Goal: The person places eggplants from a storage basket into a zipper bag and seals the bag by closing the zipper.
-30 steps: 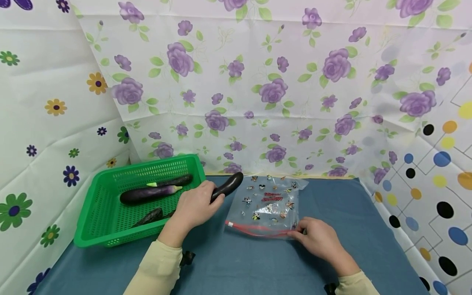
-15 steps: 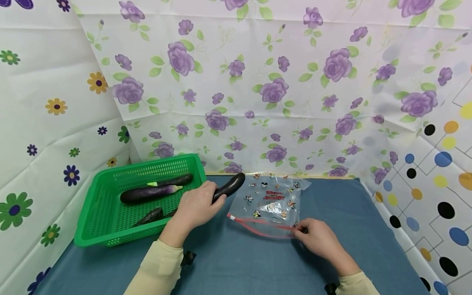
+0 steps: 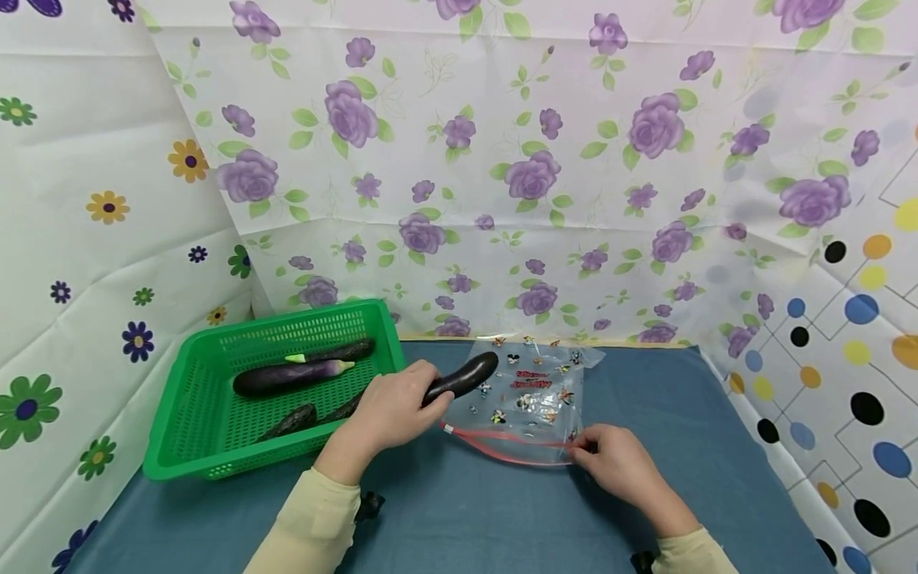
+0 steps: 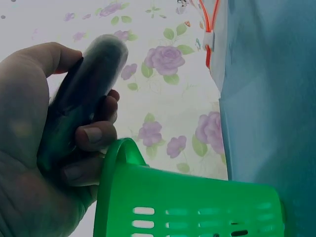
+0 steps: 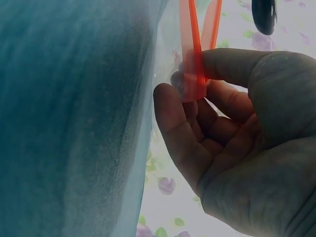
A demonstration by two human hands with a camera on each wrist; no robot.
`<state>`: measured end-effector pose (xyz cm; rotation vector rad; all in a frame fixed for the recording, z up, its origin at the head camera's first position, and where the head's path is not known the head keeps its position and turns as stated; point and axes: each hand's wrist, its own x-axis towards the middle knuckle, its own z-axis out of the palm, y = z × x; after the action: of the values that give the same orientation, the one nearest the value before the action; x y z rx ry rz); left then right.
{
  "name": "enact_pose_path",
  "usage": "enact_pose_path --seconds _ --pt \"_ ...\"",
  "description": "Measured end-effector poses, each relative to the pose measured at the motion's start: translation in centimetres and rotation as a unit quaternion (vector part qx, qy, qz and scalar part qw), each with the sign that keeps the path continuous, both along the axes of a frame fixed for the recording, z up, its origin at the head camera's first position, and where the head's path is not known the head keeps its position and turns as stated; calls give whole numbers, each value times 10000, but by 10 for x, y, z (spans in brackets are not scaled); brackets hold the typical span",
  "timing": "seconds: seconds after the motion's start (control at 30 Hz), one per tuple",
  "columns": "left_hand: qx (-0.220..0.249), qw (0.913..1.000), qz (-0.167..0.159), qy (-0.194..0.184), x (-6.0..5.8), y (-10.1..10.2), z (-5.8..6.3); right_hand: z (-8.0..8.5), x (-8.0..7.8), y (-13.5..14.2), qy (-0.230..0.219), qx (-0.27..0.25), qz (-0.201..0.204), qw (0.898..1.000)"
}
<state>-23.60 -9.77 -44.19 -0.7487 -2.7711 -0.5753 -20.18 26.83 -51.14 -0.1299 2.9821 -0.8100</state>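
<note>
My left hand [image 3: 393, 405] grips a glossy dark eggplant [image 3: 468, 376], its rounded end pointing right over the left side of a clear zip bag [image 3: 527, 402]. In the left wrist view, thumb and fingers wrap around the eggplant [image 4: 86, 91]. The bag lies on the table, printed with small cartoon figures. Its red zip strip [image 3: 495, 453] faces me with the two edges parted and a white slider at the left. At the strip's right end, my right hand [image 3: 618, 466] pinches the bag's edge; the right wrist view shows the red strip [image 5: 193, 59] between thumb and fingers.
A green slotted basket [image 3: 188, 402] stands at the left. Inside lie a purple eggplant [image 3: 283, 379], a dark green vegetable with a light green tip [image 3: 344, 351], and other dark vegetables, one partly behind my left hand. Blue cloth [image 3: 459, 518] covers the table; patterned sheets hang around it.
My left hand has moved right and slightly down with the eggplant, which now overlaps the bag's left part. The bag's red opening has spread wider; the right hand shifted slightly right, still pinching its edge.
</note>
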Motion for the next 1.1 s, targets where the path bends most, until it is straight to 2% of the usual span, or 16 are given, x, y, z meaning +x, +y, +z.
enact_pose_path --seconds 0.3,0.53,1.1 --pt "-153 9992 -359 74 6 13 -3 0 0 0 39 -29 13 10000" --pt "-258 9977 -626 -34 10 22 -5 1 1 0 84 -33 81 9999" --pt "-417 9944 -953 -203 13 36 -17 0 0 1 173 -75 153 9997"
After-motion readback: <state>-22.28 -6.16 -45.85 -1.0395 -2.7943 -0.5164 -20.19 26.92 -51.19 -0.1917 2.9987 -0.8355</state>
